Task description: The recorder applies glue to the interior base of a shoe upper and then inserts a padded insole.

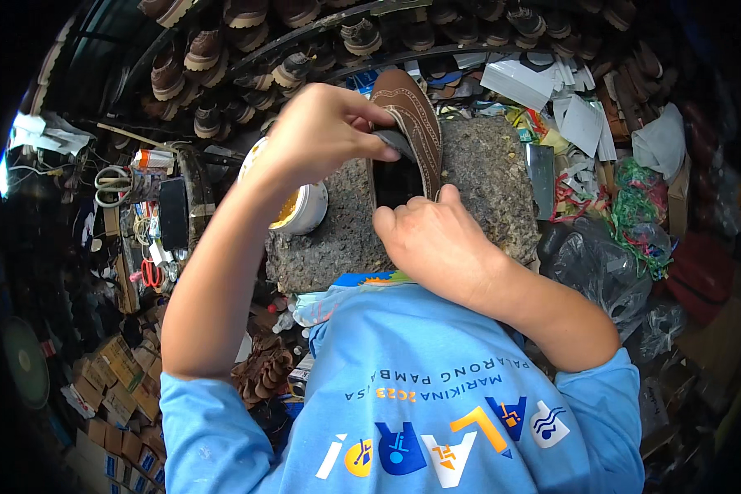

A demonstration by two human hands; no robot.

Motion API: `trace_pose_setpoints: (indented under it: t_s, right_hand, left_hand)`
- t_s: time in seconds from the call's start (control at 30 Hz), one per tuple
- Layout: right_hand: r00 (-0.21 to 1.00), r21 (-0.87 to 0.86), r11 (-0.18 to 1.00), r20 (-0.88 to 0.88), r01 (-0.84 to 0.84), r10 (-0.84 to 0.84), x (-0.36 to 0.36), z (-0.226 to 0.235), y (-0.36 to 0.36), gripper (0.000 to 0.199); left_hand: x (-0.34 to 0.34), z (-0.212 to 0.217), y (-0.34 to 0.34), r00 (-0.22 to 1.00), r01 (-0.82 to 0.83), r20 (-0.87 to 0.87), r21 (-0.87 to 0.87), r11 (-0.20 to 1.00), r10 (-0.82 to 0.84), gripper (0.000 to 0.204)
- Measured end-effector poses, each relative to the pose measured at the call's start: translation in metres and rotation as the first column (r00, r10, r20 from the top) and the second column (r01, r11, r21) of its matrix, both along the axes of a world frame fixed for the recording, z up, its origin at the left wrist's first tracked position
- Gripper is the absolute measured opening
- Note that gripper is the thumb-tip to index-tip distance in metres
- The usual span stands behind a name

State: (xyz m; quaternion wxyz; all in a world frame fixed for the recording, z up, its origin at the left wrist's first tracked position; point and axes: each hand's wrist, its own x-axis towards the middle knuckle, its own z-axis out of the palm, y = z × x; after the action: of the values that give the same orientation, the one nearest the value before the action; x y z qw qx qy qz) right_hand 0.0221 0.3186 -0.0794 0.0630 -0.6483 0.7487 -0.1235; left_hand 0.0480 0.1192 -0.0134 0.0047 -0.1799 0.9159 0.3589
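A brown shoe [420,119] with a pale row of punched holes lies over the rough grey block [490,185], its toe pointing away from me. My left hand [325,132] reaches over its opening, thumb and fingers pinched on a dark grey flap [397,144] at the front of the opening. Whether that flap is a tongue or a lining, I cannot tell. At the near heel end, my right hand [436,243] has its fingers curled round the shoe's edge. Beside the left forearm stands a white tub [309,210] with yellow stuff inside, partly hidden by that arm.
Rows of shoes [292,70] line racks at the back. Scissors [113,186] and small tools sit at the left. White sheets [580,123], coloured string [638,206] and a dark plastic bag [593,263] crowd the right. Cardboard boxes [115,370] are piled at lower left.
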Motion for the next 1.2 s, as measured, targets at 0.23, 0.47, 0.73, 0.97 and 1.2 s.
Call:
trace_pose_setpoints:
  t_s: [0.23, 0.47, 0.73, 0.97, 1.2]
  right_hand:
    - [0.980, 0.141, 0.972, 0.090, -0.188, 0.177, -0.009, 0.013, 0.002, 0.021]
    - [0.991, 0.079, 0.989, 0.056, -0.126, 0.122, 0.001, -0.009, -0.009, 0.031]
    - [0.998, -0.108, 0.993, 0.012, -0.054, 0.056, -0.001, -0.012, -0.014, 0.013]
    - [0.997, -0.011, 0.998, 0.036, -0.063, 0.063, -0.003, -0.009, -0.012, 0.015]
    - [0.990, 0.073, 0.994, 0.121, -0.081, 0.072, -0.002, 0.007, -0.013, 0.016]
  left_hand:
    - [0.048, 0.017, 0.064, 0.968, 0.251, 0.002, -0.025, 0.968, -0.251, 0.033]
    - [-0.013, 0.002, 0.059, 0.730, 0.350, 0.607, 0.064, 0.935, -0.315, 0.109]
    - [-0.052, -0.023, 0.050, 0.514, 0.471, 0.785, 0.079, 0.879, -0.346, 0.121]
    - [-0.056, 0.016, 0.042, 0.444, 0.373, 0.723, 0.389, 0.843, -0.530, 0.053]
    - [-0.037, -0.022, 0.032, 0.216, 0.951, 0.793, -0.039, 0.307, -0.569, 0.017]
